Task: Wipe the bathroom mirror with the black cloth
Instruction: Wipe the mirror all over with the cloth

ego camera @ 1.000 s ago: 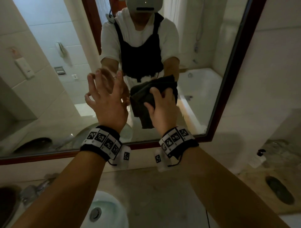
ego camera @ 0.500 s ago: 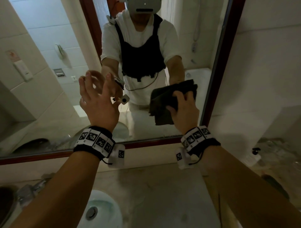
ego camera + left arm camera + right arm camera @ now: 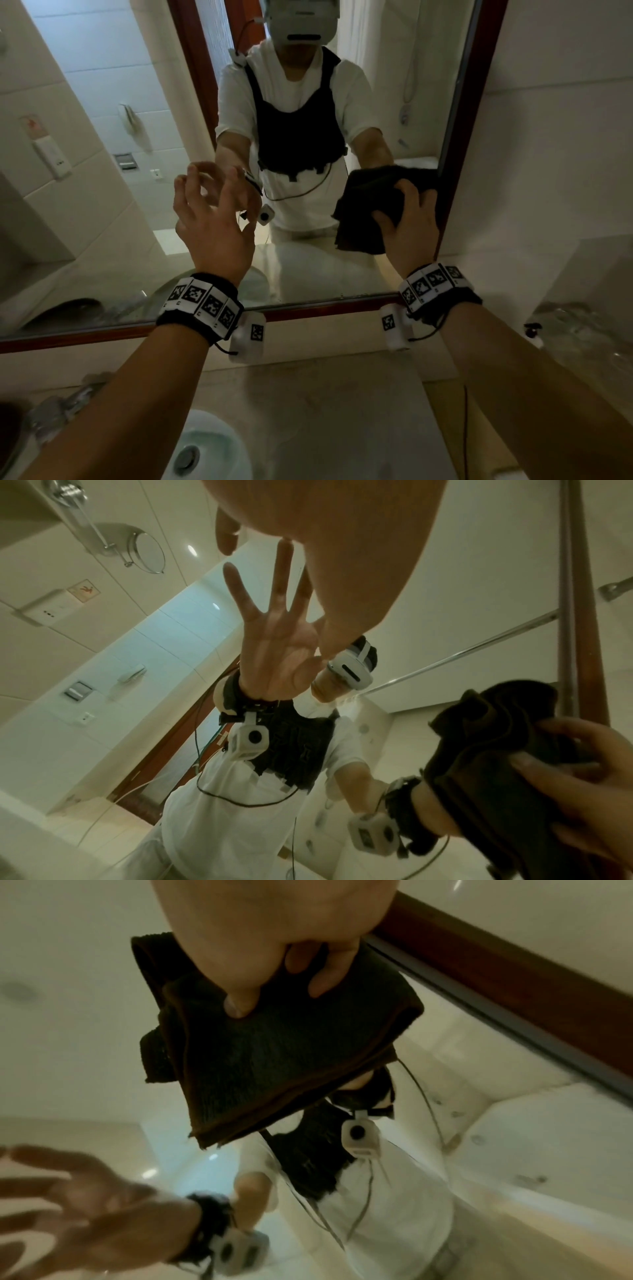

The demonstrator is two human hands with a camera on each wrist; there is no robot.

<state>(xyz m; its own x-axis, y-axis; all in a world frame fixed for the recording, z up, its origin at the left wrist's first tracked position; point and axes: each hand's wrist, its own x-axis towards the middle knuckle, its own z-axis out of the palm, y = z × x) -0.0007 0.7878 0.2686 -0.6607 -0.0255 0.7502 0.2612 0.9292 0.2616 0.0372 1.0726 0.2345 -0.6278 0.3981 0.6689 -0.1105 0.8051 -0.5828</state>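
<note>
The bathroom mirror (image 3: 102,219) has a dark red wooden frame (image 3: 469,113). My right hand (image 3: 409,222) grips the folded black cloth (image 3: 368,205) and holds it against the glass, close to the right side of the frame. In the right wrist view, thumb and fingers (image 3: 240,1001) dig into the cloth (image 3: 274,1053). My left hand (image 3: 212,212) is raised at the glass left of the cloth, fingers spread and holding nothing. Its open palm shows reflected in the left wrist view, where the cloth (image 3: 479,764) is at the lower right.
Below the mirror runs a stone countertop (image 3: 325,411) with a white basin (image 3: 205,452) and a faucet (image 3: 58,411) at the left. A pump bottle (image 3: 534,334) stands at the right by the tiled wall. The mirror reflects me and a bathtub.
My right hand has slid the black cloth to the right across the glass, up to the right frame. The left hand has stayed spread at the mirror.
</note>
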